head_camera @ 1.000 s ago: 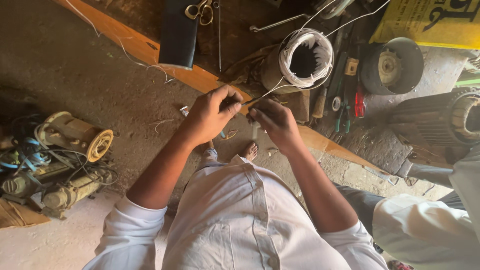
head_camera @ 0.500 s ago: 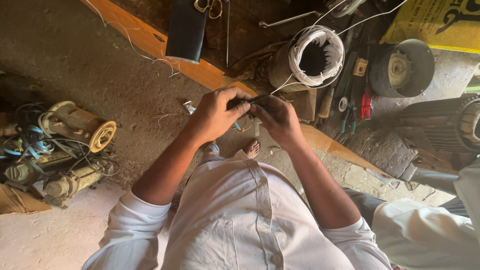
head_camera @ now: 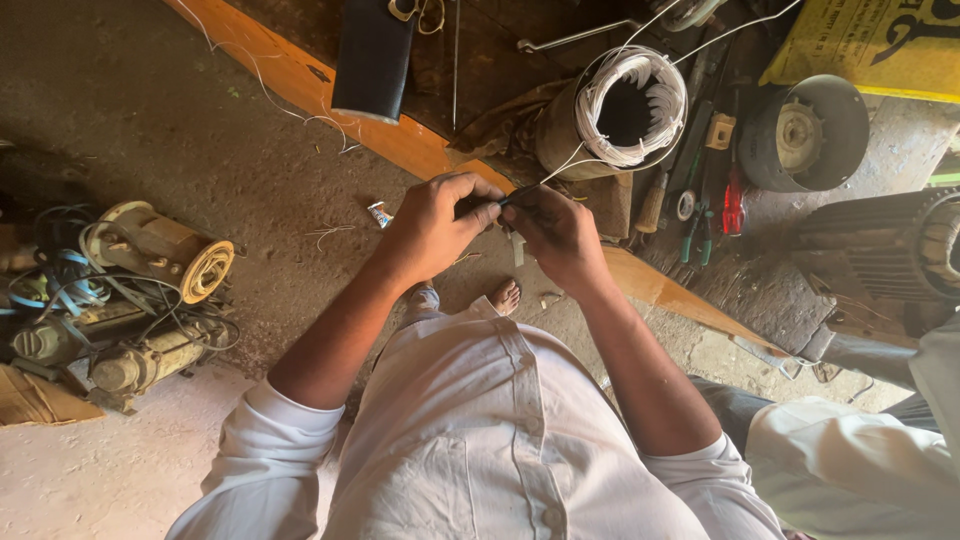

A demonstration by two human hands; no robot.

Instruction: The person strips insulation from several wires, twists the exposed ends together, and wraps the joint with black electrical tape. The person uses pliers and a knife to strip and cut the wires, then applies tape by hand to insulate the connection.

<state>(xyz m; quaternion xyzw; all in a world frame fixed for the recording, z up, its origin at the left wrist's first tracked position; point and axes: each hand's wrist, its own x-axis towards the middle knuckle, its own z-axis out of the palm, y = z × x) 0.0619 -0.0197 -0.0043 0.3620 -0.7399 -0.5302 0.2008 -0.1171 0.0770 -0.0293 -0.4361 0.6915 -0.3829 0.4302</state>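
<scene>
Both hands meet at chest height over a workshop floor: the left hand (head_camera: 432,222) is curled shut, its fingertips pinching one end of a small dark tool or wire end (head_camera: 508,199), while the right hand (head_camera: 558,235) closes on the same piece from the other side, knuckles almost touching. A thin white wire (head_camera: 556,170) runs from the pinched point toward one o'clock, up to a motor stator (head_camera: 612,115) wound with pale wire, which lies on a dark work surface edged by an orange wooden board (head_camera: 400,140). At two o'clock from the hands, screwdrivers and pliers (head_camera: 700,215) with red and green handles lie beside a round grey metal housing (head_camera: 805,130). At nine o'clock, well apart from the hands, old motor parts tangled with blue and black cable (head_camera: 120,300) rest on the ground. A bare foot (head_camera: 505,295) shows just below the hands. Another person's white sleeve (head_camera: 850,450) enters at four o'clock.
</scene>
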